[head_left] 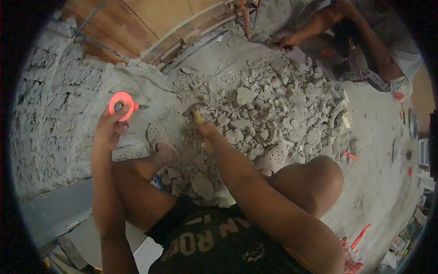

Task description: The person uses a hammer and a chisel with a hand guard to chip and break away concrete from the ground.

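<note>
My left hand (pixel 109 128) is closed around a chisel with a round pink-orange hand guard (pixel 124 97). The chisel's dark metal tip (pixel 143 107) points right, close to the rough grey wall base. My right hand (pixel 207 130) grips a hammer (pixel 197 116) by its pale wooden handle. The hammer's head is up and rests over, or just above, the edge of the rubble; contact cannot be made out. Broken concrete rubble (pixel 269 105) is heaped to the right of the hammer, between and beyond my feet.
A chipped wall (pixel 59 105) rises at left. Brown boards (pixel 155 18) and an orange pipe (pixel 246 20) stand at the back. Another person's hand (pixel 287 41) reaches down at the far right of the rubble. My clogs (pixel 273 157) stand amid debris. Red tools (pixel 360 237) lie on the floor.
</note>
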Demonstrator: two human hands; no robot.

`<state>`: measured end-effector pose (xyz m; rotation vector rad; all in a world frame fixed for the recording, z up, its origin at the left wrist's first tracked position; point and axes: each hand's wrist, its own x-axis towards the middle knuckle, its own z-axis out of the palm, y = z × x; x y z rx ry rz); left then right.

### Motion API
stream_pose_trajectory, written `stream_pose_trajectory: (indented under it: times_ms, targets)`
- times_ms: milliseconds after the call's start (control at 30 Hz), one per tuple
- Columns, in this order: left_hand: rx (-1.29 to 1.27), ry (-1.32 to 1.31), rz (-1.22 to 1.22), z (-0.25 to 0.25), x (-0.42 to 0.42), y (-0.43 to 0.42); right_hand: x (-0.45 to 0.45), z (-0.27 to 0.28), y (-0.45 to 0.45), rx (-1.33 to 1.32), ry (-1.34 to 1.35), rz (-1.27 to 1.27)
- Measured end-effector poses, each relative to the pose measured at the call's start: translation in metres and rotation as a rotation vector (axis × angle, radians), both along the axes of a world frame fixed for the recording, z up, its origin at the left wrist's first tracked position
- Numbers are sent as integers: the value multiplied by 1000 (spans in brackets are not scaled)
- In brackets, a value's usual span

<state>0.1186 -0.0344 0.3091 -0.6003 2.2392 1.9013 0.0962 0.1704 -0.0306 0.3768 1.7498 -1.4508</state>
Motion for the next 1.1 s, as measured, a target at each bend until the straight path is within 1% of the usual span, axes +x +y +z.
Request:
stream_pose_trajectory:
  times_ms: [33, 100, 200, 233, 267, 333, 400, 433, 467, 533, 633, 700, 733, 767, 800, 833, 867, 933, 1000, 1033, 1100]
  targets:
    - [3, -6, 3, -3, 0, -3, -1, -13, -5, 0, 1, 2]
    - [5, -14, 10, -3, 3, -5, -3, -62, -19, 98, 130, 23]
    - [28, 9, 5, 0, 5, 1, -6, -88, -26, 105, 185, 66]
    - [-9, -5, 12, -1, 4, 1, -5, -97, -30, 104, 206, 83]
    - [-46, -17, 22, -1, 5, -2, -3, -104, -34, 58, 185, 0]
    - [-73, -13, 36, -4, 5, -9, -2, -112, -36, 8, 173, -77]
    - [-88, -4, 40, -5, 3, -10, -5, -91, -23, 142, 357, 83]
    - [-100, -31, 40, -4, 3, -10, -3, -77, -21, 143, 363, 85]
    - [-113, -59, 38, -3, 3, -10, -2, -65, -20, 144, 261, 10]
    - [-138, -60, 42, -3, 4, -10, 2, -49, -18, 145, 163, -62]
    - [-148, -33, 48, -2, 7, -4, 3, -44, -17, 58, 251, -160]
    - [-136, -1, 48, -3, 6, -6, 1, -72, -21, 146, 295, -14]
    - [-134, -23, 0, -7, 5, -14, 0, -70, -19, 143, 302, -15]
    - [-134, -46, -46, -6, 5, -17, -1, -64, -14, 135, 306, 92]
    - [-140, -41, -42, -8, 6, -18, -2, -58, -11, 125, 308, 201]
    - [-154, -5, -38, -7, 8, -13, -2, -49, -11, 117, 311, 203]
    - [-168, 31, -35, -6, 9, -9, -2, -36, -10, 112, 268, 186]
    - [-162, 5, -11, -2, 8, -6, -1, -11, -5, 106, 180, 152]
    - [-154, -22, 12, 0, 8, -4, 0, 3, 0, 103, 91, 118]
    - [-149, -43, 30, -1, 7, -4, 3, 3, 1, 99, 91, 118]
    - [-150, -66, 51, -5, 7, -8, 13, 4, 2, -89, 40, -53]
